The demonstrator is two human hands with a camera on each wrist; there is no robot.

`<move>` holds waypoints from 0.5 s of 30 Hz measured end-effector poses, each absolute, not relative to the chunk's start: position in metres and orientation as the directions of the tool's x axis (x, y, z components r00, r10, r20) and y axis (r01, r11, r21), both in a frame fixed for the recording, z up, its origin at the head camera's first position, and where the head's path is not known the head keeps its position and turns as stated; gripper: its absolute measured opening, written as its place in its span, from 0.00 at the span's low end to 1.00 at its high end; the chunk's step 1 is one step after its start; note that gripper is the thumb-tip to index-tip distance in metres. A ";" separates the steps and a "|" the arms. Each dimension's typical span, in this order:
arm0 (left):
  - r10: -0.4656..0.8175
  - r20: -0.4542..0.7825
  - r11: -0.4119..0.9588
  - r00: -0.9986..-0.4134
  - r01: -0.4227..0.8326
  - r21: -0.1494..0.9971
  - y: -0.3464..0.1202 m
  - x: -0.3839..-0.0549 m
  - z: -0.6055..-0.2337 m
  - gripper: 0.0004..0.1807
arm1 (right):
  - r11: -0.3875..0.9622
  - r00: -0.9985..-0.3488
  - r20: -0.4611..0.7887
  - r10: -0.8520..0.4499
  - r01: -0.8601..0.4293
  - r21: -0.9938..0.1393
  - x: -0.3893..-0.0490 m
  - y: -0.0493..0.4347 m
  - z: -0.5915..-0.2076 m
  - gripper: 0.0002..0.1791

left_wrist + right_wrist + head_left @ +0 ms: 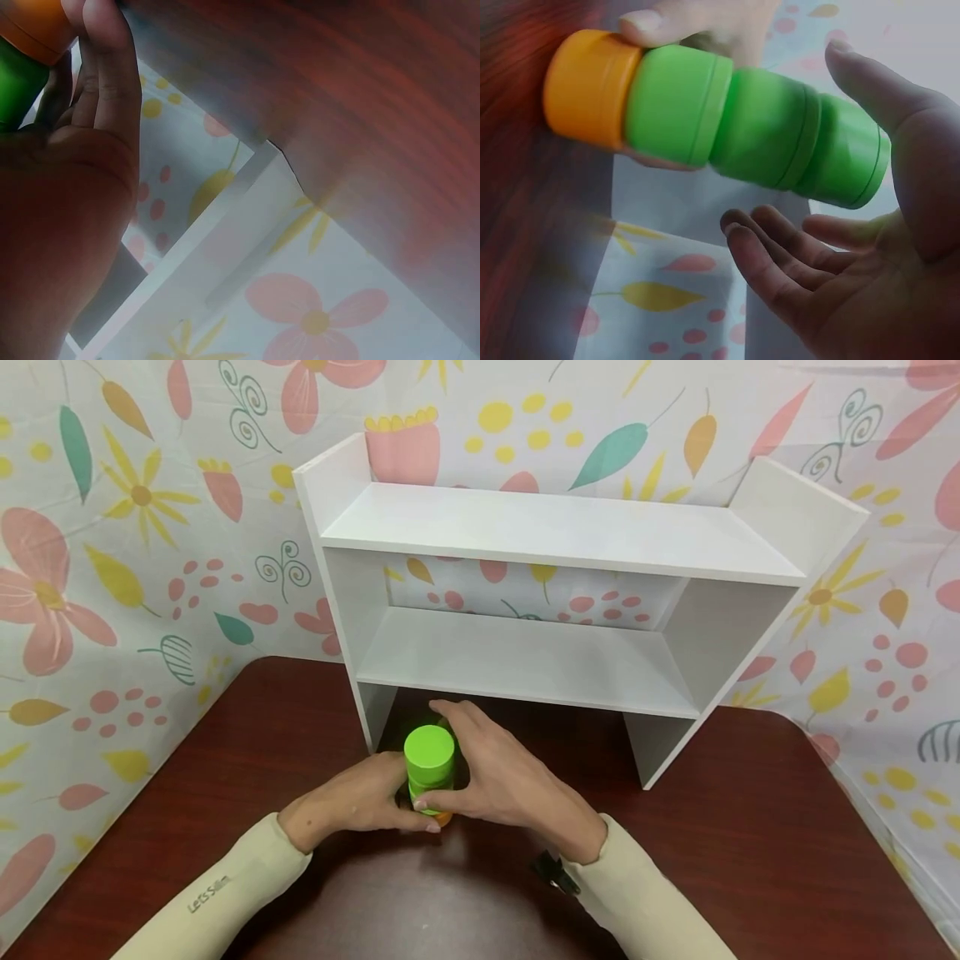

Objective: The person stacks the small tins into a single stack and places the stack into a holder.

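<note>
A column of rounded plastic pieces stands on the table, with three green pieces [769, 124] above an orange one [585, 88]. In the head view its green top [430, 747] faces up at me. My left hand [367, 797] holds the column low down, its thumb near the joint between the orange piece and the lowest green one. Around the upper green pieces is my right hand [502, 768], its fingers spread and loosely bent. The right wrist view shows a gap between that hand's fingers [780, 259] and the column.
Just behind the hands stands a white two-tier shelf [525, 664], its side panels reaching down to the dark reddish-brown table [750, 843]. A flower-patterned cloth [150, 568] hangs at the back and sides. A small dark object [555, 872] is at the right cuff.
</note>
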State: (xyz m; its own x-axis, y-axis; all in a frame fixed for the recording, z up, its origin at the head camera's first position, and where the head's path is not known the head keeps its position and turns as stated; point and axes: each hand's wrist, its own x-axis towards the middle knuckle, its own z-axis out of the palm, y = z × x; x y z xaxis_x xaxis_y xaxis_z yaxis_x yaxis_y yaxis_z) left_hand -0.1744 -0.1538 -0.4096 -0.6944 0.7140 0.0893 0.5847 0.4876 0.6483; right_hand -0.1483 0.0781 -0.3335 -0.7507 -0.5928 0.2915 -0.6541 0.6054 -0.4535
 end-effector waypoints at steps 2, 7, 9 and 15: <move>0.714 0.084 0.490 -0.695 0.582 0.649 -0.154 -0.175 -0.410 0.20 | 0.610 -0.758 0.287 -0.586 -0.646 -0.459 -0.148 0.082 -0.336 0.60; 0.721 0.076 0.477 -0.689 0.573 0.667 -0.154 -0.176 -0.410 0.22 | 0.615 -0.762 0.264 -0.591 -0.638 -0.464 -0.148 0.089 -0.343 0.60; 0.726 0.076 0.466 -0.683 0.570 0.677 -0.154 -0.176 -0.410 0.22 | 0.613 -0.757 0.260 -0.600 -0.644 -0.458 -0.148 0.091 -0.345 0.59; 0.743 0.073 0.439 -0.665 0.567 0.697 -0.156 -0.177 -0.411 0.21 | 0.602 -0.744 0.252 -0.619 -0.656 -0.455 -0.149 0.094 -0.351 0.54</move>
